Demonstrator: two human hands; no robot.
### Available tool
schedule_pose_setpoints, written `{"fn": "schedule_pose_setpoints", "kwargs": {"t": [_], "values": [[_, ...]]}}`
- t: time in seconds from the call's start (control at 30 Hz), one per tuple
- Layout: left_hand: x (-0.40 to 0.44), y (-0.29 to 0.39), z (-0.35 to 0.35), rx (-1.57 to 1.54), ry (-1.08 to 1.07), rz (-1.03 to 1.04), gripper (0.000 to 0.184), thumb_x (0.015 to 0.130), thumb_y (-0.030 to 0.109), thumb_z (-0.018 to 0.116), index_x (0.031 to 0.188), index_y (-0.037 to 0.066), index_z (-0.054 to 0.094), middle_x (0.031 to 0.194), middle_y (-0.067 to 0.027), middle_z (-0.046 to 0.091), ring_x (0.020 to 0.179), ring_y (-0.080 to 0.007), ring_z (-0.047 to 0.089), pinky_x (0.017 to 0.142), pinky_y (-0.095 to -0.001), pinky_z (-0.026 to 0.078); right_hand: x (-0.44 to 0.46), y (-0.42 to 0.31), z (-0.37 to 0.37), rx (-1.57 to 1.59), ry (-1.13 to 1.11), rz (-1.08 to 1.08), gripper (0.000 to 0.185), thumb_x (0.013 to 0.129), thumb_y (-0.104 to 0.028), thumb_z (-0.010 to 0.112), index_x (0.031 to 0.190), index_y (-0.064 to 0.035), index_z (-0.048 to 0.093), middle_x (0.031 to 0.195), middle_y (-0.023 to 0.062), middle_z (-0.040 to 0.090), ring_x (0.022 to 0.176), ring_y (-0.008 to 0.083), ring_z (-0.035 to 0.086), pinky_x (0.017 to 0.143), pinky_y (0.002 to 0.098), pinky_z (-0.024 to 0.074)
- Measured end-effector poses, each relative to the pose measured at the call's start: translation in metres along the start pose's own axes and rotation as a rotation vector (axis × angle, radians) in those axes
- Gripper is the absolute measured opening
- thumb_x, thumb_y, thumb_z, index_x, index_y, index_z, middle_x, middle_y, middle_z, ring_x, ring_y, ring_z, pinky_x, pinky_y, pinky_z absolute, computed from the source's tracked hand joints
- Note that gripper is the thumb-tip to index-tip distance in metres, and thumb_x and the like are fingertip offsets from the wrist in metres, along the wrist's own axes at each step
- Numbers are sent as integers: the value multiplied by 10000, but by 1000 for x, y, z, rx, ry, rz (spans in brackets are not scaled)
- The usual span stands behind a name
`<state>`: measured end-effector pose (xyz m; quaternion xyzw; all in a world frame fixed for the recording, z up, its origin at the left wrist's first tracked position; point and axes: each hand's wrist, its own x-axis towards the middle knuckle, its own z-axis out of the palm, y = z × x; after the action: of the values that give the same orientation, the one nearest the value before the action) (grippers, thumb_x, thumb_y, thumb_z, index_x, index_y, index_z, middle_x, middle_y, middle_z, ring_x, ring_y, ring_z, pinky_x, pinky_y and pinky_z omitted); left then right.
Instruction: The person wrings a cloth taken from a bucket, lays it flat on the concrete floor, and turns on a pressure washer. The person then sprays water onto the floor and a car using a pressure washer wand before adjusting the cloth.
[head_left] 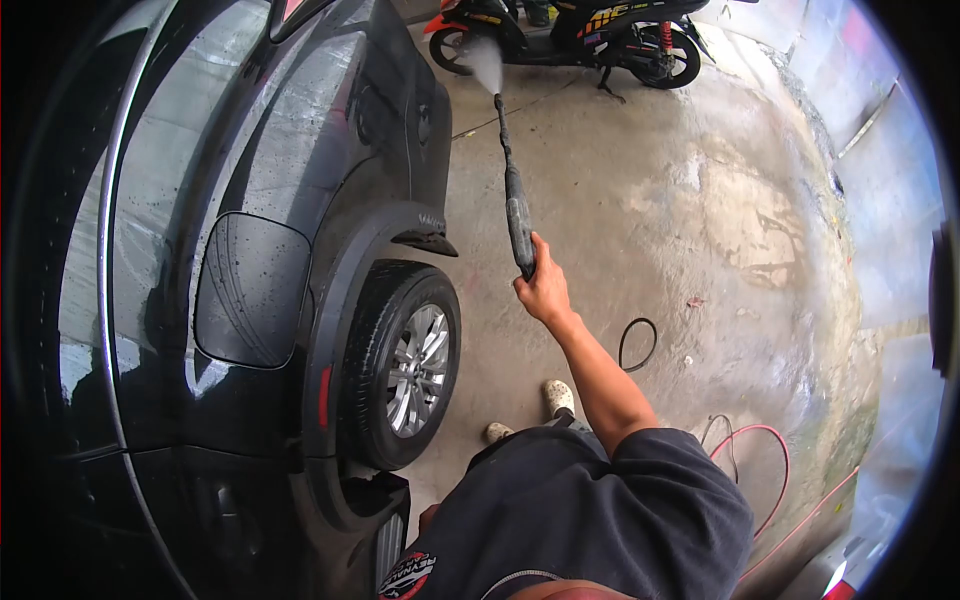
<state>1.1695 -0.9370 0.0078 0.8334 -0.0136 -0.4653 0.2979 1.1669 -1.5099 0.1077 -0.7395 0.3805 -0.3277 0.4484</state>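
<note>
My right hand (543,285) is closed around the rear grip of a black pressure washer wand (517,215), arm stretched forward. From the nozzle at its far end a white water spray (485,62) fans out toward the front of a parked motor scooter (590,35). On my left stands a wet black car (270,130), droplets on its panels, close to the wand but apart from it. Its rear wheel (415,370) has a silver alloy rim. Only a small patch of skin shows by my shirt on the left; my left hand's fingers are hidden.
Wet concrete floor (620,180) spreads ahead and to the right. A black hose loop (638,344) lies near my feet, and a red hose (785,460) curves at lower right. A pale sheet wall (890,190) bounds the right side. My light clogs (558,397) stand beside the wheel.
</note>
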Motion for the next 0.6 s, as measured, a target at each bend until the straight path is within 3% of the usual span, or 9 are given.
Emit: {"fn": "schedule_pose_setpoints", "kwargs": {"t": [0.23, 0.33, 0.6], "values": [[-2, 3, -3, 10, 2, 3, 212, 854, 208, 611, 922, 8, 624, 783, -76, 626, 746, -120, 588, 680, -272, 462, 4, 5, -5, 51, -23, 33, 738, 657, -44, 612, 1332, -78, 316, 855, 234, 598, 780, 414, 595, 718, 444, 473], [-2, 5, -3, 17, 1, 1, 214, 853, 209, 612, 925, 8, 625, 786, -77, 628, 749, -121, 590, 682, -273, 463, 8, -10, -19, 72, -130, 59, 748, 659, -52, 613, 1345, -70, 314, 867, 233, 607, 760, 384, 619, 708, 448, 489], [-2, 12, -2, 30, -2, 7, 220, 850, 212, 617, 933, 8, 628, 794, -82, 634, 755, -126, 595, 687, -275, 466, 4, -14, -9, 39, -93, -7, 755, 670, -58, 620, 1353, -66, 298, 999, 244, 590, 807, 390, 613, 732, 457, 490]]}}
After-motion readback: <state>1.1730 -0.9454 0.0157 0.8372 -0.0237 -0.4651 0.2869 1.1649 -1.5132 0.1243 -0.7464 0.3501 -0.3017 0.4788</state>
